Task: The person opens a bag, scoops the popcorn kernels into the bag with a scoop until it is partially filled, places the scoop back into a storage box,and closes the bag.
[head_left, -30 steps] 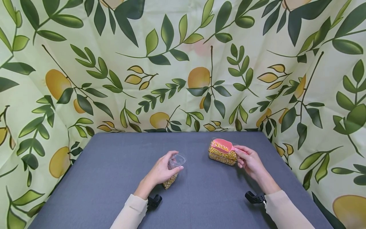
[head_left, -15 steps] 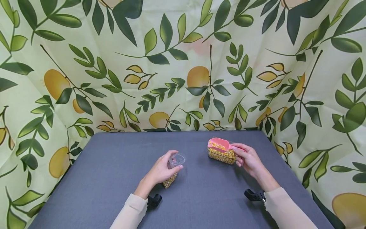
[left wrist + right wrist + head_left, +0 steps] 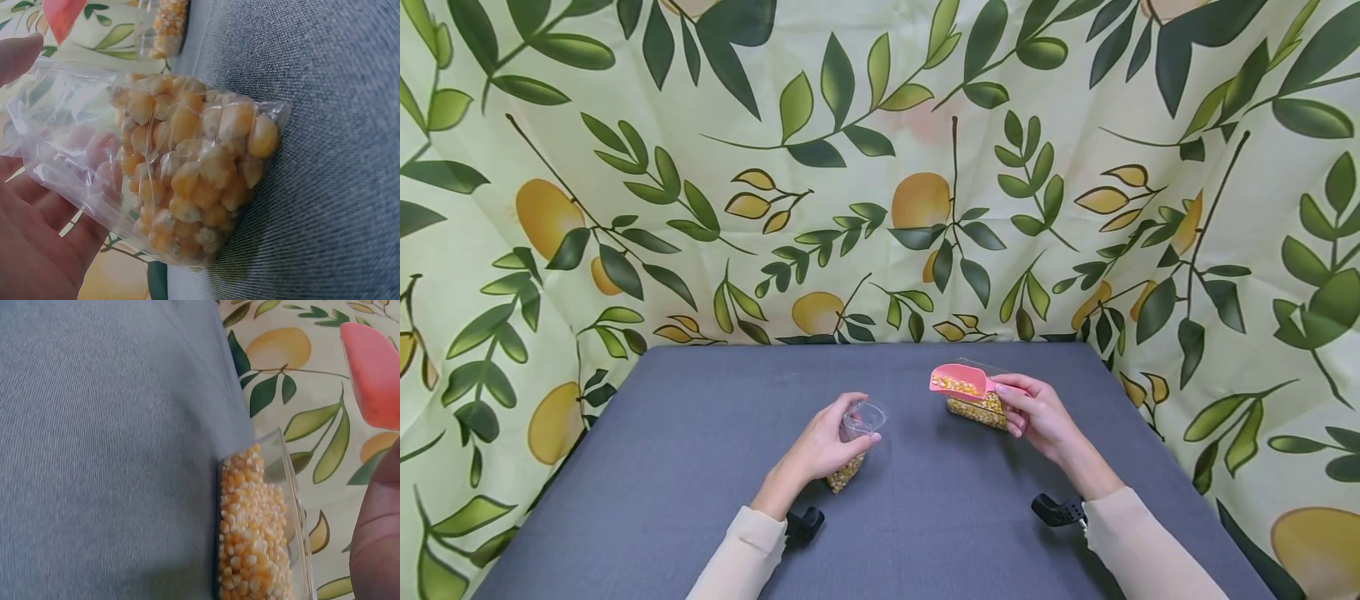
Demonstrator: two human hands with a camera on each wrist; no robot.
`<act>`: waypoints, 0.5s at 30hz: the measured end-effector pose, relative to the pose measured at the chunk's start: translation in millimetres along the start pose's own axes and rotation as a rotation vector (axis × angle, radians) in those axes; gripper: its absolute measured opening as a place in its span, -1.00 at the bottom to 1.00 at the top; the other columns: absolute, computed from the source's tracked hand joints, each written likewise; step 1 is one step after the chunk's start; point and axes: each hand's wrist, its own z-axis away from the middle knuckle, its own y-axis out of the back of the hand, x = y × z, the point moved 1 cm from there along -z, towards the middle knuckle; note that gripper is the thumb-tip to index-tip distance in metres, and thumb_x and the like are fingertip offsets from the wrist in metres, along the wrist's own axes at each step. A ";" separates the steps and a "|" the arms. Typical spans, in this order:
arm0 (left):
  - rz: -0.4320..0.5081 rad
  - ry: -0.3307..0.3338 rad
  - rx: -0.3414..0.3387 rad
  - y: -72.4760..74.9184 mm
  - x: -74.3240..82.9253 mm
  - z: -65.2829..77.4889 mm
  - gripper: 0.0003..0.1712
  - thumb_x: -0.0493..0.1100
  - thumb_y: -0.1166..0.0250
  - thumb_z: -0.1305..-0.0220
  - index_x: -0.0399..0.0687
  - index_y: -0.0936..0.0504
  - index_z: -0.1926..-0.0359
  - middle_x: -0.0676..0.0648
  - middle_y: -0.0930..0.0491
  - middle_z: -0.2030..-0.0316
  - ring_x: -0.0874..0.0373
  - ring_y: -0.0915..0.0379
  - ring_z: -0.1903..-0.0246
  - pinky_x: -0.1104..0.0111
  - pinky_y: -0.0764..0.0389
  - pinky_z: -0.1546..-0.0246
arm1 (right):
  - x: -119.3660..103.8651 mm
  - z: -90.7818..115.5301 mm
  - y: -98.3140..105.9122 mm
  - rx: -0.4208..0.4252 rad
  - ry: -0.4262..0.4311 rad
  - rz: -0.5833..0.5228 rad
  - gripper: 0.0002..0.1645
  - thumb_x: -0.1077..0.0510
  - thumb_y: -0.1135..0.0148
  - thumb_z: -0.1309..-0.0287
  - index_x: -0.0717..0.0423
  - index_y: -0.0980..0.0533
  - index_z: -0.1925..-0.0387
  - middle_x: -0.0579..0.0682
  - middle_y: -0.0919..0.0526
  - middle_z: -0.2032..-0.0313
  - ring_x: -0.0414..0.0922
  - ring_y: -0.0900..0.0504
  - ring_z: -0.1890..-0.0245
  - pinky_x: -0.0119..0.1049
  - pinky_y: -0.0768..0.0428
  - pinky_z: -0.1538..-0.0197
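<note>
A clear plastic bag point(image 3: 194, 169) of corn kernels stands on the table in front of my left hand point(image 3: 817, 446). The fingers and thumb of this hand hold its open top from either side, as seen in the head view. To the right, my right hand point(image 3: 1047, 419) pinches the handle of a pink scoop point(image 3: 981, 384) carrying corn kernels. The scoop hovers above the left part of a clear rectangular container point(image 3: 275, 459) filled partway with corn. In the right wrist view only the scoop's underside and part of the hand show.
A dark blue-grey cloth covers the table point(image 3: 700, 417). Patterned fabric point(image 3: 850, 183) with leaves and fruit rises behind it and along both sides. Each wrist wears a black device.
My right hand has moved left with the loaded scoop, from over the container's middle to its left edge. My left hand and the bag have stayed in place.
</note>
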 end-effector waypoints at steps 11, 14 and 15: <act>0.001 0.002 0.002 1.3 0.3 0.0 -0.30 0.26 -0.32 -0.10 0.24 -0.34 -0.23 0.11 -0.49 0.20 0.27 -0.44 0.29 0.31 -0.49 0.26 | 2.4 -6.8 -15.3 -0.067 0.008 0.029 -0.73 0.20 -0.14 -0.29 0.18 -0.53 0.01 -0.08 -0.40 0.60 -0.24 -0.27 0.74 -0.41 -0.41 0.65; -0.001 0.008 0.001 1.2 0.6 0.1 -0.29 0.27 -0.31 -0.10 0.25 -0.33 -0.24 0.10 -0.49 0.18 0.27 -0.44 0.28 0.31 -0.49 0.25 | 2.5 -9.0 -19.5 -0.080 0.008 0.036 -0.72 0.19 -0.16 -0.28 0.18 -0.53 0.01 -0.08 -0.40 0.60 -0.23 -0.26 0.74 -0.40 -0.40 0.65; -0.001 0.008 0.000 1.2 0.7 0.0 -0.29 0.28 -0.31 -0.10 0.25 -0.33 -0.24 0.10 -0.49 0.18 0.26 -0.44 0.27 0.31 -0.49 0.25 | 2.4 -9.8 -21.0 -0.085 0.010 0.036 -0.73 0.19 -0.17 -0.28 0.18 -0.53 0.02 -0.08 -0.40 0.60 -0.23 -0.26 0.74 -0.40 -0.40 0.65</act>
